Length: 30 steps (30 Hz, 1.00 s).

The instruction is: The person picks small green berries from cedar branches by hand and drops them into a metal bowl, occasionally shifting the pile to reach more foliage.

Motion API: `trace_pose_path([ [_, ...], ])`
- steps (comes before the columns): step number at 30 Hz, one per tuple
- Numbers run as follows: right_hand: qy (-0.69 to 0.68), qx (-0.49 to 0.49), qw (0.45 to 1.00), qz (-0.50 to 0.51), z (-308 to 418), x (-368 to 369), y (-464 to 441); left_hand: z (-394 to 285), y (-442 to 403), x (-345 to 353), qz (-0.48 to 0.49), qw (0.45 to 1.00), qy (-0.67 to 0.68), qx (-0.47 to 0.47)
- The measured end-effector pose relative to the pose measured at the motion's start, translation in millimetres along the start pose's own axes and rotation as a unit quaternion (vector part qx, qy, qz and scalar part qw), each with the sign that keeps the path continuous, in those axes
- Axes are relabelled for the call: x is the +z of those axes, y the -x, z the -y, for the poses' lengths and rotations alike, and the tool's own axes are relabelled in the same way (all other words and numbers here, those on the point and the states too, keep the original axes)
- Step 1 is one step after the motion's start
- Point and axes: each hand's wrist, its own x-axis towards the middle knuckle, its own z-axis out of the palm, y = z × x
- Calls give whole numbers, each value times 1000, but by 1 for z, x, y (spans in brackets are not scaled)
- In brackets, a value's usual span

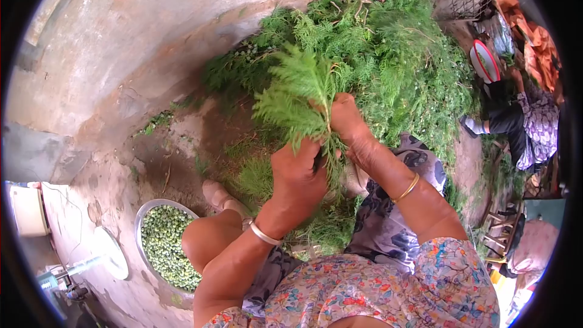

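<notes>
Forward — forearms [392, 173] extended, left hand [299, 169] beside right hand [346, 118], fingers gripping green sprig [297, 94].

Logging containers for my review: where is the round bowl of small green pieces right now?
In the head view, the bowl sits on the ground at lower left, between the person's left knee and a white round base.

sprig [296, 88]: green | blouse [346, 285]: multicolour floral | right bangle [410, 189]: gold
</notes>
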Motion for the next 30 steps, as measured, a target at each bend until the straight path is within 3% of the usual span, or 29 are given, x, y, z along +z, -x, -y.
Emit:
trace_pose_path([
  [4,44,11,999,-30,7,4,12,3,4,2,3,999,-46,-8],
  [9,-73,7,997,10,8,6,16,9,0,-5,57,996,-67,35],
  [11,-37,0,999,-17,6,5,15,11,0,-3,75,995,-58,35],
  [14,34,-20,998,-55,1,3,12,15,2,2,41,996,-45,60],
  [16,67,-34,995,-67,-6,0,5,10,2,-1,68,998,3,-13],
  [20,61,-61,994,-72,10,-6,7,10,14,0,-11,999,-6,44],
  [21,52,-49,995,-67,19,-7,12,-5,9,-11,72,968,154,-184],
  [22,51,-52,995,-68,22,-12,8,-17,5,-21,150,855,299,-396],
  [24,-201,-62,978,-19,30,-32,-3,-16,-4,-47,200,883,261,-336],
  [25,-221,-35,975,11,35,-44,-3,-15,-10,-60,246,902,222,-276],
  [26,-270,-58,960,43,42,-47,11,-23,-16,-73,164,905,253,-300],
  [28,-260,-86,962,-20,39,-57,20,-31,-26,-107,28,908,283,-309],
  [30,-373,-139,903,163,38,-67,39,-27,-29,-145,-70,915,253,-305],
])
